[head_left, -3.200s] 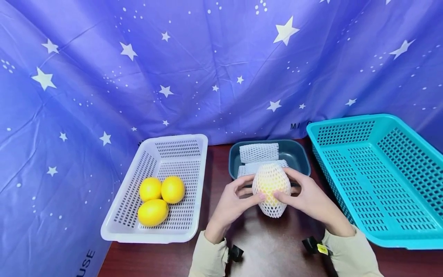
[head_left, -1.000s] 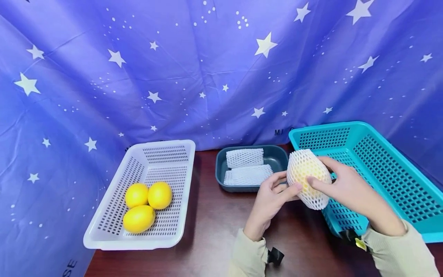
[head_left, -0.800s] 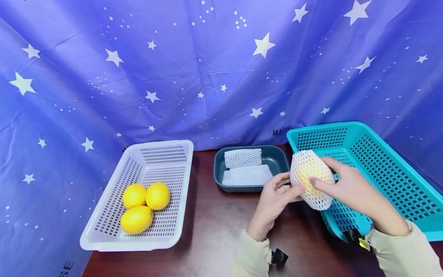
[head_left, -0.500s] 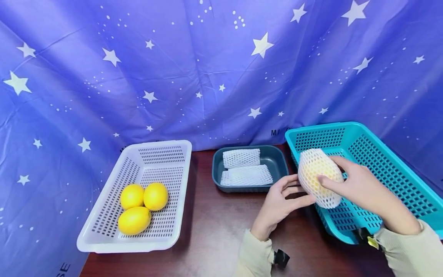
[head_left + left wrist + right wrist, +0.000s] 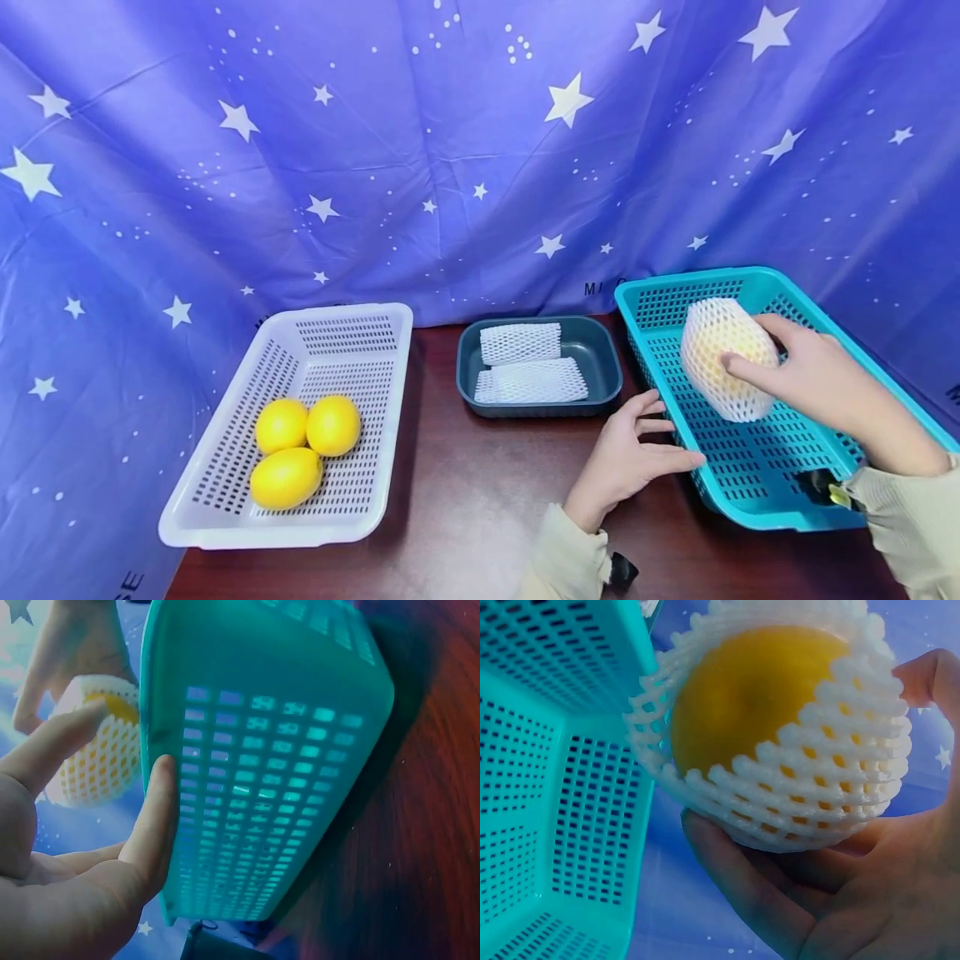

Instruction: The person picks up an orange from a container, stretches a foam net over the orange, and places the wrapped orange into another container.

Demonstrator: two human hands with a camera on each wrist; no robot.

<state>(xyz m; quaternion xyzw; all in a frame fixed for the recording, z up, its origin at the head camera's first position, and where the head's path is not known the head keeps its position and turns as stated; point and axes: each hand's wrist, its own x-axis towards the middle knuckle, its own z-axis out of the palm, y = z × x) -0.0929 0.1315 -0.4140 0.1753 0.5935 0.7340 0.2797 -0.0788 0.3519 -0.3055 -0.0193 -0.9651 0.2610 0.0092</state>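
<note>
My right hand (image 5: 817,375) grips a yellow fruit in a white foam net (image 5: 729,360), held over the teal basket (image 5: 750,500). In the right wrist view, the bare yellow end of the fruit (image 5: 757,697) shows through the net's open mouth, with fingers curled round the side. My left hand (image 5: 626,458) is at the teal basket's near left edge, fingers spread and holding nothing. The left wrist view has one fingertip (image 5: 163,776) against or very close to the basket's wall; whether it presses there I cannot tell.
A white basket (image 5: 397,400) on the left holds 3 yellow fruits (image 5: 287,478). Between the baskets, a dark tray (image 5: 603,367) carries two flat white foam nets (image 5: 531,381). All stand on a dark reddish table (image 5: 465,492) before a blue star-printed cloth (image 5: 450,167).
Both hands held the netted fruit in front of the dark tray, then carried it right. The left hand has let go; the right hand has moved the fruit over the teal basket.
</note>
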